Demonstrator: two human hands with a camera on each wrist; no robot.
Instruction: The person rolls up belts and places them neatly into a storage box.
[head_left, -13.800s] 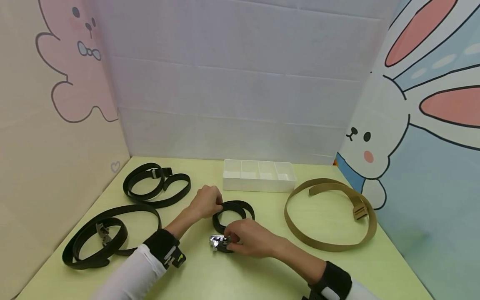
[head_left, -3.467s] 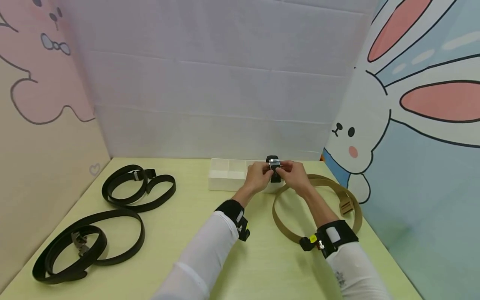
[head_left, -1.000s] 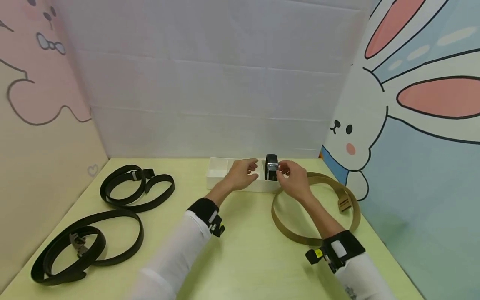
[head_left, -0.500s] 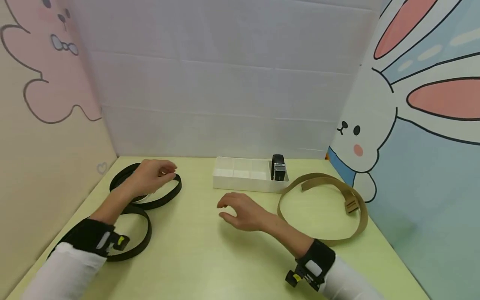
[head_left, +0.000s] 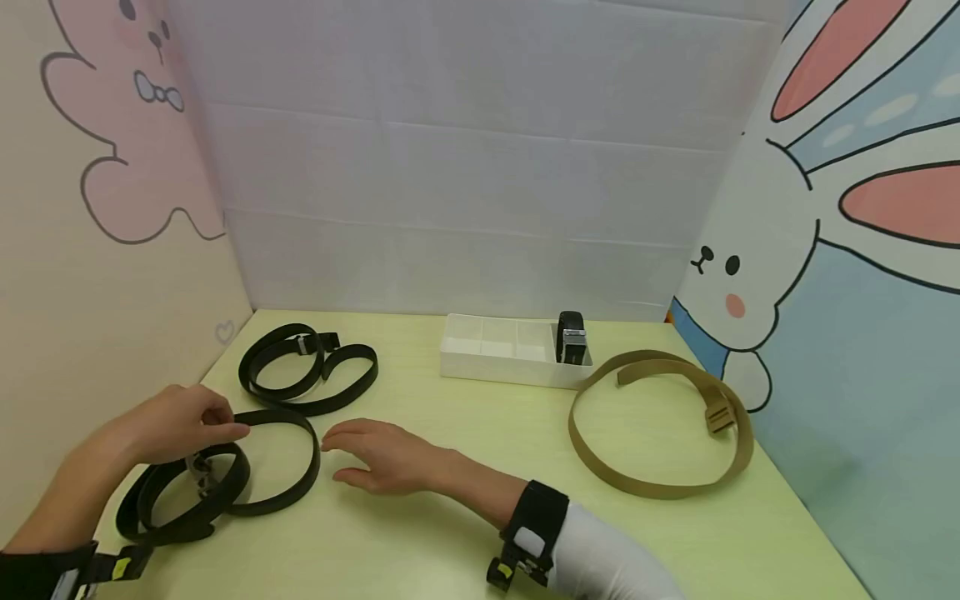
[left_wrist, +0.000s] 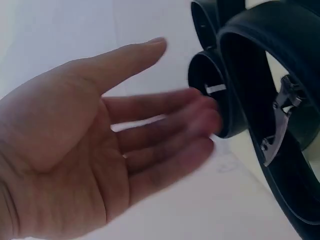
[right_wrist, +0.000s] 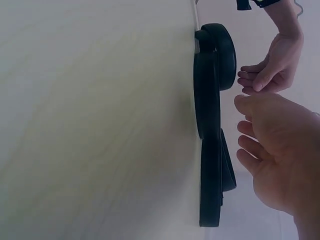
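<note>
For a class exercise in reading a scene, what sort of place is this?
Perhaps a small staged booth for tabletop work: it shows a table, a white backdrop behind it and cartoon panels on both sides.

counter [head_left: 487,417]: pale yellow-green top, running back to the backdrop. backdrop [head_left: 480,175]: pale lilac-grey, upright, with horizontal fold lines and a few fainter vertical ones. left panel [head_left: 45,325]: cream, printed with a pink animal [head_left: 142,175] in dark outline, wearing a pale blue bow tie [head_left: 159,92]; small outlined heart [head_left: 224,332] lower down. right panel [head_left: 862,417]: light blue, printed with a white rabbit [head_left: 772,242], pink inner ears, pink cheek [head_left: 735,306]. orange patch [head_left: 670,317], far right corner: perhaps an object behind, too small to tell.
</note>
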